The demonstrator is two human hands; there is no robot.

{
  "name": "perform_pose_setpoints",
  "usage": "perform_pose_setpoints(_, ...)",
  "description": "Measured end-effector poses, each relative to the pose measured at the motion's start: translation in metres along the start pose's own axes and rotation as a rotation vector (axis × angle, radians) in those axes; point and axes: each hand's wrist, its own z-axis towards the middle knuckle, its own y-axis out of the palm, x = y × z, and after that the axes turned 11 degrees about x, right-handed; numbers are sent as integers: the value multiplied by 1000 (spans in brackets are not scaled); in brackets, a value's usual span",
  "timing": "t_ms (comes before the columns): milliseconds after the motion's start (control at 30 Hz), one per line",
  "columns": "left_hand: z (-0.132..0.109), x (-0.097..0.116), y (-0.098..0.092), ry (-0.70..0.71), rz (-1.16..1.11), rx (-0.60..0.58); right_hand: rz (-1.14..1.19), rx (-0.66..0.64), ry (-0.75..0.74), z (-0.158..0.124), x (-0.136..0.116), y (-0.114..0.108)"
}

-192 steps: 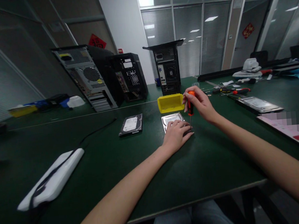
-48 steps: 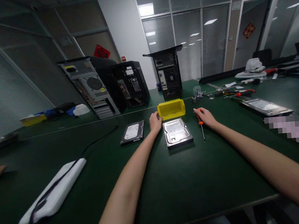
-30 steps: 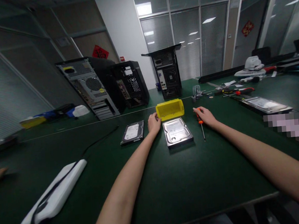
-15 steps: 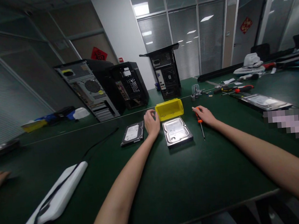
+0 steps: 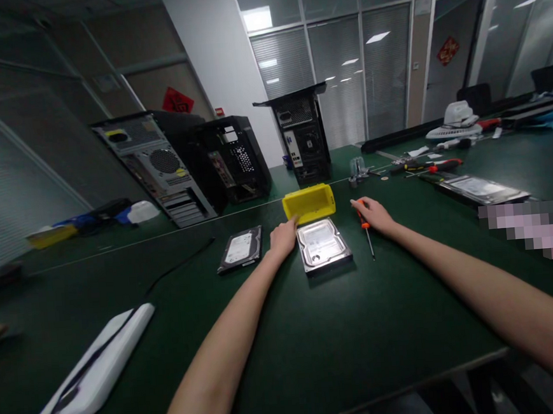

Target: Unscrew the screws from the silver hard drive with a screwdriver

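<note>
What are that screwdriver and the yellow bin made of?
Screwdriver: bright orange handle, likely plastic; its thin, greyish shaft looks like metal, though small here. Yellow bin: probably moulded plastic with a soft sheen, given its even colour and rounded corners.

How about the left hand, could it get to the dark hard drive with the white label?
Probably yes: the left hand is close beside the dark hard drive, and nothing seems to stand between them. The silver hard drive and yellow box aren't in the way.
</note>
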Motion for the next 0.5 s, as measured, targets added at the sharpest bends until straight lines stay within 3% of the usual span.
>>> perform_pose_setpoints(267, 16, -2, -10, 86, 76, -144, -2, -10, -4, -1, -2, -2)
perform_pose_setpoints(500, 7, 0, -11, 97, 78, -102, -4, -7, -9, -2, -3, -3)
